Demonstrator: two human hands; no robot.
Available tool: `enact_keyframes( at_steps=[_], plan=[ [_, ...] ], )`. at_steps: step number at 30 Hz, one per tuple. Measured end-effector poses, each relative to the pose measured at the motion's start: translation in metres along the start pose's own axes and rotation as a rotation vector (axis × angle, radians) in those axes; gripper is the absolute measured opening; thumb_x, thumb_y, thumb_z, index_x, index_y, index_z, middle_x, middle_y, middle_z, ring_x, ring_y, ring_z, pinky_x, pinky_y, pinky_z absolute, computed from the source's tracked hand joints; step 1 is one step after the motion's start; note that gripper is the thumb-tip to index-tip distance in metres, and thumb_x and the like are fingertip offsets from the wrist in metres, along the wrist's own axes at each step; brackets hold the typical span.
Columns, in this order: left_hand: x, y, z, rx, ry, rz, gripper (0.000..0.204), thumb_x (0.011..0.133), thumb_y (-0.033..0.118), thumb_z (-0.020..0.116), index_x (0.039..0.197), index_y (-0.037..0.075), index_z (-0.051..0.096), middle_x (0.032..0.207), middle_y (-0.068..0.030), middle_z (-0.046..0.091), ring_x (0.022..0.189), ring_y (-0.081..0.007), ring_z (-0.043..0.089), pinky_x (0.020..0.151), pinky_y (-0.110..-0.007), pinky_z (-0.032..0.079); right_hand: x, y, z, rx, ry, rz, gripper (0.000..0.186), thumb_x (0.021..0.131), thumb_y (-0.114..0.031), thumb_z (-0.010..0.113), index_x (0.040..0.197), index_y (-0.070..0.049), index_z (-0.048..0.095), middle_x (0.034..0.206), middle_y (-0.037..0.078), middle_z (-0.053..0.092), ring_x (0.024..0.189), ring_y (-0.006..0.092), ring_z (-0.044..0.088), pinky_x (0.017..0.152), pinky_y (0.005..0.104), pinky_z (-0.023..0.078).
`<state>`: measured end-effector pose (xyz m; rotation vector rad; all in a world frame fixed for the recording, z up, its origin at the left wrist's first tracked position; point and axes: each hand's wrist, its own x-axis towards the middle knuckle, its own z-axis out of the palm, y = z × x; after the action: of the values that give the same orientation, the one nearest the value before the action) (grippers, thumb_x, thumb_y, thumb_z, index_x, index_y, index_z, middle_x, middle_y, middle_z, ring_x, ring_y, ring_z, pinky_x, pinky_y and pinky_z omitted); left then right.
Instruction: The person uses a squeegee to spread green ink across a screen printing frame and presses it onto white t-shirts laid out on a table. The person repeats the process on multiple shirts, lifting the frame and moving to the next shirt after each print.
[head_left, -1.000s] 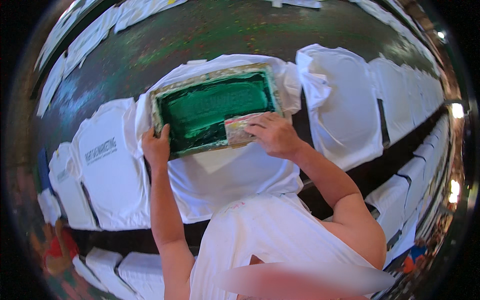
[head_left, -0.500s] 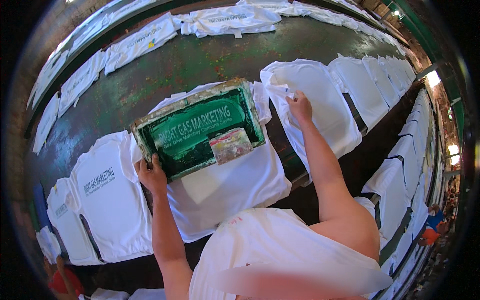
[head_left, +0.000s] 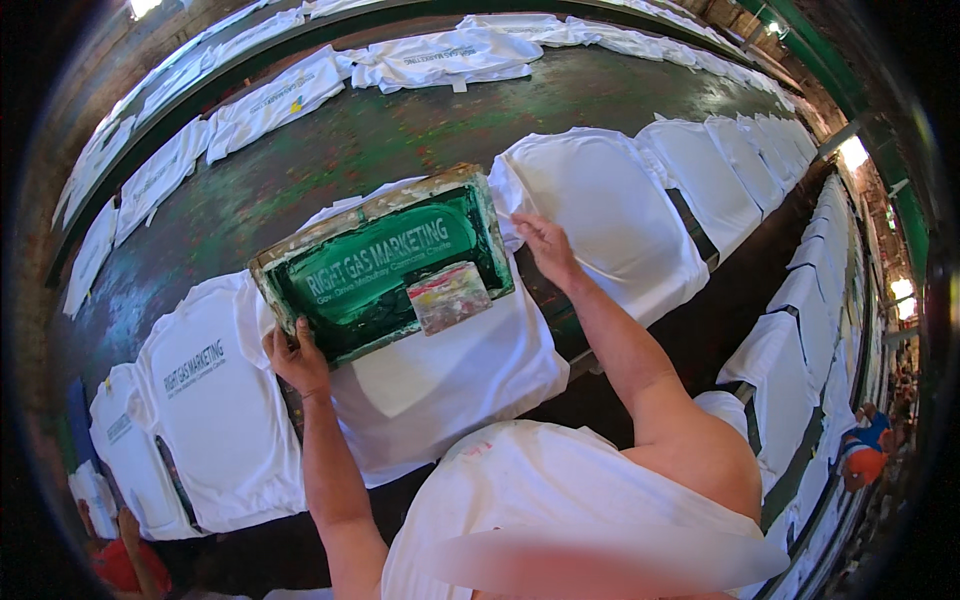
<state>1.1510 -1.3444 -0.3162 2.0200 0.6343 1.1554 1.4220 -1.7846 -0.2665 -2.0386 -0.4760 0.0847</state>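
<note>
- I see my left hand (head_left: pixel 297 358) clamped on the near-left corner of the screen-printing frame (head_left: pixel 385 265). The frame lies on a white T-shirt (head_left: pixel 440 375) at the near edge of the long dark bench (head_left: pixel 330 150); gripping at a corner probably lets the frame be steadied or lifted without touching the wet mesh.
- A paint-smeared squeegee (head_left: pixel 449 296) rests inside the frame, on the green ink near its near-right side, parked where drips stay on the screen.
- My right hand (head_left: pixel 545 248) lies fingers spread on the collar edge of the next blank T-shirt (head_left: pixel 610 215), just right of the frame, not gripping anything I can make out. It looks placed to smooth or square the cloth.
- To the left, a printed T-shirt (head_left: pixel 215 395) already carries dark lettering. More shirts line the far edge.
- Against the view from half a second back, the frame sits further right along the bench with its lettering readable, and the right hand has dropped lower on the blank shirt's collar. A second back, that hand was on the squeegee.
</note>
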Motion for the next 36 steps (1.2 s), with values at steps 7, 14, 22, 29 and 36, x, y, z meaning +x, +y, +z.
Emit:
enact_keyframes(
  at_steps=[7,14,22,29,36],
  plan=[
    [0.001,0.001,0.002,0.076,0.047,0.006,0.031,0.104,0.019,0.086,0.124,-0.004,0.078,0.106,-0.0088,0.063,0.081,-0.0184,0.062,0.070,-0.035,0.051,-0.022,-0.019,0.033,0.545,-0.247,0.091,0.062,0.121,-0.049,0.055,0.159,-0.001,0.064,0.140,0.008,0.074,0.126,0.0167,0.065,0.114,0.0360,0.051],
    [0.001,0.071,0.007,0.194,-0.120,-0.120,0.033,0.098,0.024,0.091,0.109,-0.005,0.079,0.097,-0.0140,0.068,0.081,-0.0269,0.064,0.073,-0.043,0.053,-0.026,0.001,-0.013,0.434,-0.014,0.154,0.065,0.119,-0.049,0.060,0.158,0.003,0.063,0.140,0.009,0.073,0.130,0.0190,0.063,0.117,0.0372,0.048],
    [-0.120,0.255,0.136,-0.062,-0.281,-0.322,0.063,0.094,0.023,0.094,0.150,0.004,0.072,0.105,-0.0125,0.068,0.083,-0.0216,0.066,0.072,-0.038,0.057,-0.026,0.081,-0.238,0.652,0.075,0.358,0.058,0.122,-0.039,0.051,0.161,0.003,0.061,0.150,0.012,0.070,0.138,0.0242,0.066,0.123,0.0403,0.048],
    [-0.196,0.372,0.241,-0.174,-0.413,-0.398,0.068,0.100,0.024,0.090,0.156,-0.003,0.064,0.105,-0.0121,0.064,0.090,-0.0224,0.062,0.080,-0.037,0.054,-0.061,0.133,-0.404,0.724,0.073,0.419,0.064,0.122,-0.044,0.049,0.165,0.004,0.054,0.153,0.015,0.067,0.138,0.0270,0.067,0.119,0.0431,0.052],
    [-0.210,0.363,0.283,-0.163,-0.485,-0.419,0.066,0.102,0.024,0.087,0.158,-0.003,0.063,0.108,-0.0122,0.063,0.096,-0.0230,0.062,0.086,-0.037,0.053,-0.081,0.198,-0.406,0.677,0.153,0.468,0.065,0.120,-0.043,0.054,0.165,0.004,0.053,0.153,0.016,0.066,0.138,0.0282,0.066,0.119,0.0441,0.051]
  ],
)
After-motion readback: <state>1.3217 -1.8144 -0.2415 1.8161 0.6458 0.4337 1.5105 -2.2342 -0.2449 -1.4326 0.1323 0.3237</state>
